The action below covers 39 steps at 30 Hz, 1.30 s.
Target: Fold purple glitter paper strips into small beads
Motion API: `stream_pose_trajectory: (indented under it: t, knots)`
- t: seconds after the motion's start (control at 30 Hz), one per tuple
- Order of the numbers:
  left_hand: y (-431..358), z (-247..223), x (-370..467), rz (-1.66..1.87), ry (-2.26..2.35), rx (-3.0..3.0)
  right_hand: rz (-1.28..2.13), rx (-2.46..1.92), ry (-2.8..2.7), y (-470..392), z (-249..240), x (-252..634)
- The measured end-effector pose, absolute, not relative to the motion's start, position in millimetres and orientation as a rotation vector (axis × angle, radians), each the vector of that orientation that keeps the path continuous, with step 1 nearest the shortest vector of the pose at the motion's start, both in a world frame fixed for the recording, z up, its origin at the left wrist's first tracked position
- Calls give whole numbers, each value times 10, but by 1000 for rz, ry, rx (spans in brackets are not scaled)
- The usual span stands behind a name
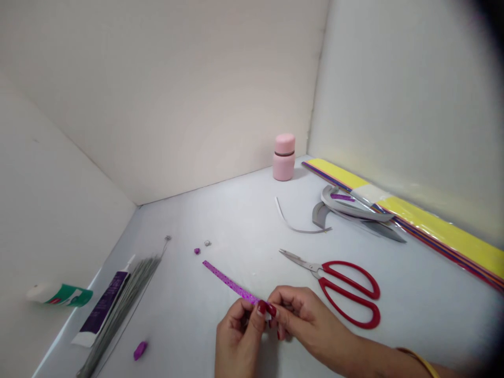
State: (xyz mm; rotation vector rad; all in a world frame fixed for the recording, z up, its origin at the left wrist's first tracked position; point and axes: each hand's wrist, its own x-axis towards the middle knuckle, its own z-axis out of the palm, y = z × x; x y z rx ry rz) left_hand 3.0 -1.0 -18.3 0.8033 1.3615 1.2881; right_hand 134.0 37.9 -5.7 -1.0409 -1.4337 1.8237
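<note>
A purple glittery paper strip (228, 281) slants from the middle of the table down into my fingers. My left hand (241, 333) pinches it between thumb and fingers. Close against it, my right hand (293, 312) is closed on the strip's near end, which is mostly hidden by the fingertips. A bit of white shows between the two thumbs. Just right of my hands lie scissors (313, 268) with red handles, their blades pointing left. Beyond the strip's far end are a small purple piece (197, 251) and a small silvery piece (207, 243).
On the left lie a bundle of thin grey wires (122, 310), a purple-and-white tube (104, 304), a green-and-white bottle (66, 295) and a purple lump (140, 350). Farther back are a pink flask (284, 160), a thin white strip (291, 226), grey curled strips (354, 210) and packaged coloured sheets (425, 215).
</note>
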Motion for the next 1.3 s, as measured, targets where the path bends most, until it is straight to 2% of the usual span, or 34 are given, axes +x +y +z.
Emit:
stream_pose_trajectory:
  t: [0.23, 0.5, 0.97, 1.03, 1.2, 1.3]
  knots:
    - [5, -173, 20, 1361, 1371, 711, 1858, -977, -1446, 379, -96, 1357]
    - [23, -232, 15, 1283, 1256, 530, 1852, -1009, -1421, 387, -29, 1352]
    - [12, -160, 14, 1312, 1291, 743, 1805, -977, -1490, 423, -80, 1380]
    - [11, -171, 10, 1308, 1279, 722, 1705, -994, -1542, 435, -83, 1411]
    - [10, -176, 15, 1206, 1184, 676, 1104, -845, -2012, 482, -42, 1529]
    - [18, -158, 26, 1172, 1117, 618, 945, -777, -2229, 510, -20, 1563]
